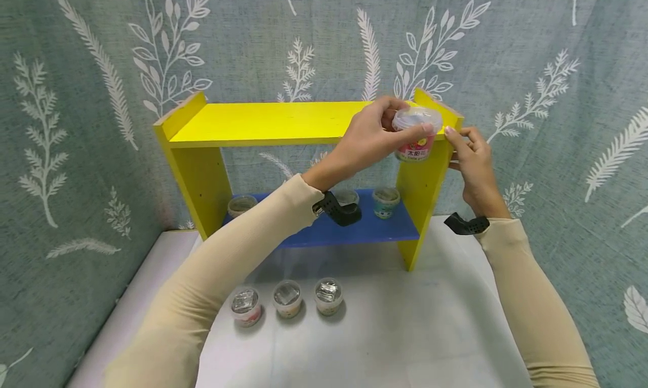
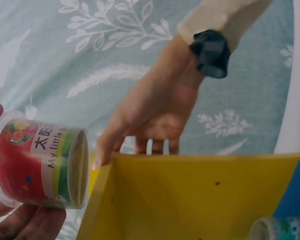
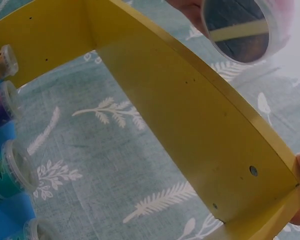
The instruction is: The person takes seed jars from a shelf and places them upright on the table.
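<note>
A clear plastic cup (image 1: pixel 417 143) with a lid and a red label is pinched between the thumb and fingers of my left hand (image 1: pixel 367 130). It overlaps the right end of the yellow top board (image 1: pixel 273 121) of a small shelf in the head view. Seen from the left wrist, the cup (image 2: pixel 27 165) lies sideways in that picture, its label reading "My little". My right hand (image 1: pixel 473 163) grips the shelf's right side panel (image 1: pixel 422 191) near its upper corner, thumb at the front edge and fingers behind.
On the blue lower board (image 1: pixel 324 230) stand several cups, including a teal one (image 1: pixel 386 203) at the right; my left arm hides part of that row. Three more cups stand on the white table in front: left (image 1: pixel 246 307), middle (image 1: pixel 287 298) and right (image 1: pixel 328 296). A patterned curtain (image 1: pixel 324 39) hangs behind.
</note>
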Demonstrator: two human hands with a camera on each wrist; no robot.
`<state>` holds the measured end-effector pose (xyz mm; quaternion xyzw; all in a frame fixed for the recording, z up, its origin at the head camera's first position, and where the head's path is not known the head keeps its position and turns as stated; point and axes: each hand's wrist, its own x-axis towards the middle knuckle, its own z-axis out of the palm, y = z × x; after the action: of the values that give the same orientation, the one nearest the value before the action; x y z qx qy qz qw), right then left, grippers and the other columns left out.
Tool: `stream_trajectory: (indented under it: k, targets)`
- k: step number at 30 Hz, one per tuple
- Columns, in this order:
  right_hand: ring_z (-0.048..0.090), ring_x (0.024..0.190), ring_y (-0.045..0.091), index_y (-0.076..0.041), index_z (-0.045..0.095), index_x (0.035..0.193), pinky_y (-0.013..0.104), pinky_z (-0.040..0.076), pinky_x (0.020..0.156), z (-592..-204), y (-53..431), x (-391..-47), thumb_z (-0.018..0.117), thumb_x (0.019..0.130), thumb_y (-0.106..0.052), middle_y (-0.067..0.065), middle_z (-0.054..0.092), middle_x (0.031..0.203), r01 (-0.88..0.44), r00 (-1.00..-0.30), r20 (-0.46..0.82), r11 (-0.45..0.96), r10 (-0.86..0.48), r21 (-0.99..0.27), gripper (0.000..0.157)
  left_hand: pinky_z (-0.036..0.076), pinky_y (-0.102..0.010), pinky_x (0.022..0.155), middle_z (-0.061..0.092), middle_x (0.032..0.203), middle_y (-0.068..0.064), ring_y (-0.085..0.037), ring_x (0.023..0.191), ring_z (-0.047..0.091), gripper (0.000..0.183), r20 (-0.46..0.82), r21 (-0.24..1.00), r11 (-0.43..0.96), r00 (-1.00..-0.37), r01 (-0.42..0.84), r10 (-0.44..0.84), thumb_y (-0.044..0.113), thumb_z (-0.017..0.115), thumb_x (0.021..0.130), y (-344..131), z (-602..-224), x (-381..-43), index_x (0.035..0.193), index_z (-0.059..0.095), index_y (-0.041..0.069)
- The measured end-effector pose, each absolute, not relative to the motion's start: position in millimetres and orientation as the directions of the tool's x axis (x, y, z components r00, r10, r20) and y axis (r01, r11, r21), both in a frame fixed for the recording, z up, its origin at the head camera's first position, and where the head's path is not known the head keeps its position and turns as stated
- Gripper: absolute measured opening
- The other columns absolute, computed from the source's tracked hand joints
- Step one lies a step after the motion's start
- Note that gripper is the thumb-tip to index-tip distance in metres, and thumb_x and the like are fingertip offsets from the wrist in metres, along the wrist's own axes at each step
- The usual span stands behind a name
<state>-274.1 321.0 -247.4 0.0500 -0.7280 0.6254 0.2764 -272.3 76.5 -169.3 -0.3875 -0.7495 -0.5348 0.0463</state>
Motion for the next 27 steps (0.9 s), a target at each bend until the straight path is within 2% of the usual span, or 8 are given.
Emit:
stream_trajectory:
  k: [5,8,15,27]
  targets:
    - [0.063,0.090,0.017,-0.021,0.063,0.112,0.033,0.048,0.082,-248.2,321.1,-274.1,0.065,0.100,-0.048,0.005,0.057,0.107,-0.424,-0.842,0.467,0.203,0.270,-0.883,0.030,0.058,-0.033,0.071,0.068,0.094,-0.008,-0.025,0.082,0.067,0.053,0.475,0.770,0.092,-0.664,0.631,0.578,0.036,0.080,0.091,71.4,-183.2,-268.8,0.127,0.054,0.008]
    - [0.062,0.090,0.018,-0.021,0.063,0.112,0.032,0.048,0.082,-248.5,321.4,-273.0,0.065,0.100,-0.048,0.005,0.057,0.107,-0.423,-0.842,0.466,0.202,0.272,-0.883,0.030,0.058,-0.033,0.072,0.068,0.094,-0.007,-0.022,0.082,0.067,0.051,0.466,0.768,0.093,-0.653,0.634,0.597,0.035,0.080,0.091,68.0,-193.3,-267.9,0.125,0.054,0.008]
    - [0.062,0.091,0.019,-0.020,0.062,0.112,0.034,0.047,0.082,-248.3,320.9,-271.3,0.065,0.100,-0.047,0.006,0.057,0.108,-0.423,-0.842,0.468,0.210,0.269,-0.882,0.029,0.057,-0.031,0.075,0.067,0.101,-0.004,-0.017,0.089,0.065,0.054,0.470,0.725,0.137,-0.631,0.675,0.617,0.035,0.078,0.092,59.2,-212.9,-264.5,0.132,0.056,0.005]
    - [0.063,0.088,0.019,-0.019,0.062,0.115,0.033,0.049,0.080,-248.4,323.3,-273.4,0.066,0.100,-0.045,0.007,0.058,0.106,-0.442,-0.843,0.480,0.196,0.241,-0.875,0.031,0.056,-0.026,0.083,0.066,0.116,-0.001,-0.013,0.101,0.064,0.063,0.408,0.746,0.196,-0.669,0.637,0.620,0.036,0.078,0.093,46.6,-237.9,-258.2,0.144,0.055,0.009]
